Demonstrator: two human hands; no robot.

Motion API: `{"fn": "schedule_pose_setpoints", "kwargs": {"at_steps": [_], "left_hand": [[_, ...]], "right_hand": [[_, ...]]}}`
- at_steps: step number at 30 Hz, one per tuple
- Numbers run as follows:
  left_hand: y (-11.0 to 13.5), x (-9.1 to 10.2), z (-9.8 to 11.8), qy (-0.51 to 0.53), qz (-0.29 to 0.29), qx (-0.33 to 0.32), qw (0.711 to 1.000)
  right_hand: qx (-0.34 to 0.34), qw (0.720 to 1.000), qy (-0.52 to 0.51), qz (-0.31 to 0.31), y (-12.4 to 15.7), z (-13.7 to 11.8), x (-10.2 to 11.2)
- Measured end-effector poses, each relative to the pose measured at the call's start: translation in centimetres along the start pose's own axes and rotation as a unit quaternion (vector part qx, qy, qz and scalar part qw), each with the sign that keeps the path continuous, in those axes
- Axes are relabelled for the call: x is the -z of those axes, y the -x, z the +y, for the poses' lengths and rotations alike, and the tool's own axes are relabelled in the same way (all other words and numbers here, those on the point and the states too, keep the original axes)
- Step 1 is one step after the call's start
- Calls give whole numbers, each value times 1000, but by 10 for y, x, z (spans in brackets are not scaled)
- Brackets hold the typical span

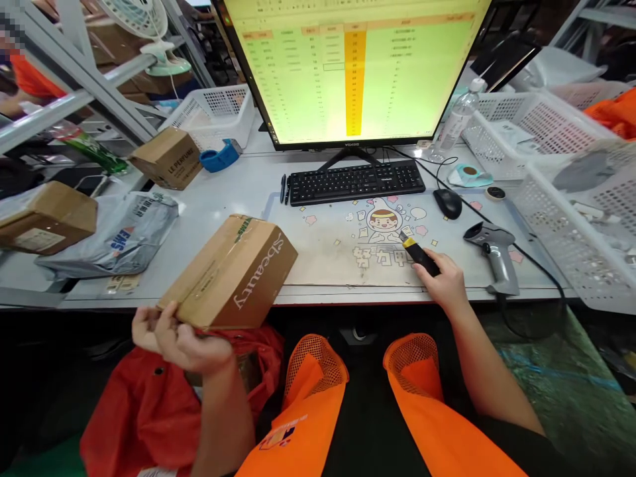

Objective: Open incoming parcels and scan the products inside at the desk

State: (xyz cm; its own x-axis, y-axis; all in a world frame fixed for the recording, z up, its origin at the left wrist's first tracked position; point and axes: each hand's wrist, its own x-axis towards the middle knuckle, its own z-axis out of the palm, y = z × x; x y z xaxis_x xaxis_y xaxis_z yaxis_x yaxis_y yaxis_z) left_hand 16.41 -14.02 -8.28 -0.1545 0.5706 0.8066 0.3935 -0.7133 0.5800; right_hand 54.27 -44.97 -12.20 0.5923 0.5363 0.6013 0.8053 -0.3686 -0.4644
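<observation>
A brown cardboard box [228, 265] with white "sbeauty" lettering and tape along its top lies tilted at the desk's front edge, left of the middle. My left hand [186, 341] grips its near left end, fingers curled over the corner; what the fingers press on underneath is hidden. In my right hand [444, 278] is a black and yellow utility knife [420, 257], held over the desk mat [328, 258] with its blade tip pointing away and left. The knife and the box are well apart.
A barcode scanner [497, 255] lies right of my right hand, its cable hanging over the edge. Keyboard [358, 182] and mouse [448, 203] sit below the monitor [358, 79]. A grey parcel bag [124, 235] lies left; a red sack [149, 411] is below the desk.
</observation>
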Motion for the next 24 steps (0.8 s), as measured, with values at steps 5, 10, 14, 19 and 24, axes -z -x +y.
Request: {"fn": "schedule_pose_setpoints", "kwargs": {"at_steps": [5,10,14,19,24], "left_hand": [[-1,-9,10,44,-75,-2,996],[-41,-74,-15,152,-130,39,979],[-55,-137,-7,143,-189,27,971],[-31,-148,20,142,-149,-54,977],[3,-88,61,146,-230,-223,936]], "right_hand": [[4,1000,9,-5,-1,2,-1],[60,998,-31,8,-5,-11,7],[178,976,-108,-60,-5,-61,18],[285,939,-156,-115,-7,-116,21],[289,941,-126,-119,-16,-122,13]]}}
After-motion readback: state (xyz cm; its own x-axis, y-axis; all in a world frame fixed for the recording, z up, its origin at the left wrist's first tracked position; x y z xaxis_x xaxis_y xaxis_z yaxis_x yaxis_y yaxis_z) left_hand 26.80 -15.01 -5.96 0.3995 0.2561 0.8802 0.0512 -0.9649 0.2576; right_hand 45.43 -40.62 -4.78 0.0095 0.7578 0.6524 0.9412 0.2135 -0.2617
